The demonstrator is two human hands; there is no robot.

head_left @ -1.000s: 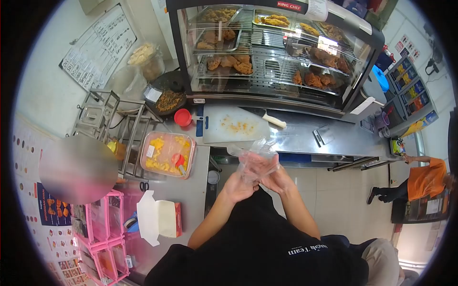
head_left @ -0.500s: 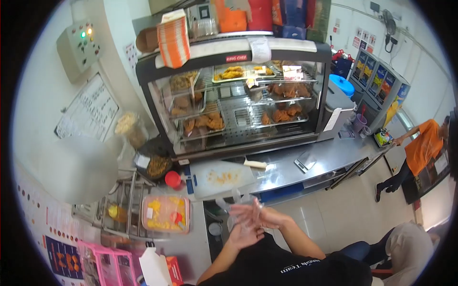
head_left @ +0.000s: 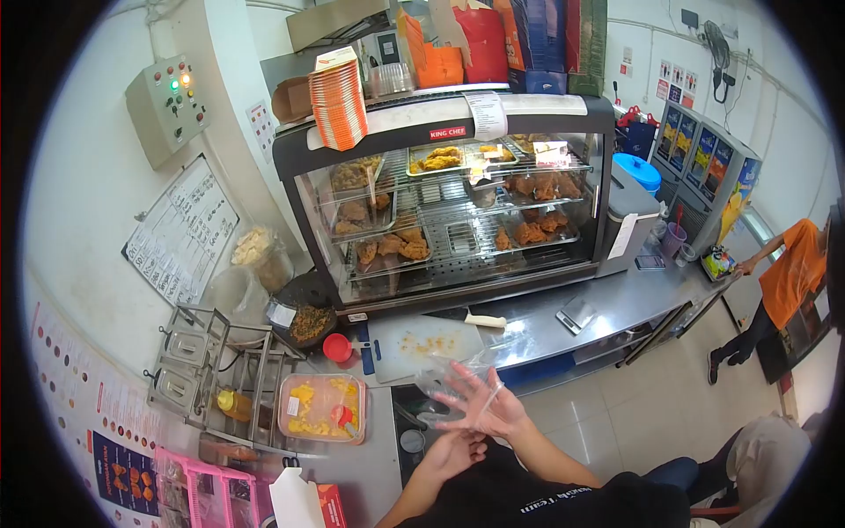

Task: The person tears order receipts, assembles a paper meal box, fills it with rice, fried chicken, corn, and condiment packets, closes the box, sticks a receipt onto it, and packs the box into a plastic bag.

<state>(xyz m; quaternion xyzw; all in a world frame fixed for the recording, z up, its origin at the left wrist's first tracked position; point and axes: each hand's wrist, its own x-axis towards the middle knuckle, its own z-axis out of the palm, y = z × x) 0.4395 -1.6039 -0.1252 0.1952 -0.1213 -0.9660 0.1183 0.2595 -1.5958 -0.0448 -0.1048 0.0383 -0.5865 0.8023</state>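
My right hand [head_left: 491, 407] is raised with its fingers spread, inside a loose clear plastic glove [head_left: 433, 380] that hangs baggy around the fingers. Just below, my left hand [head_left: 455, 453] is bare, its fingers curled closed against the base of the right hand, at the glove's cuff. Beyond the hands lies a white cutting board [head_left: 396, 341] with brown crumbs. A knife with a cream handle [head_left: 486, 322] rests across its far right edge. To the left stands a clear tub [head_left: 323, 407] holding yellow pieces and a red-handled scoop.
A glass food warmer [head_left: 449, 220] with fried chicken on trays stands behind the board. A black pan [head_left: 304, 317], a red cup [head_left: 336, 348] and a wire rack [head_left: 216, 370] are at left. A digital scale [head_left: 576, 314] sits right. A person in orange [head_left: 792, 273] stands far right.
My right hand has turned and spread its fingers inside the glove. My left hand has drawn down to the right hand's base and curled. The view has shifted, moving the scene slightly right.
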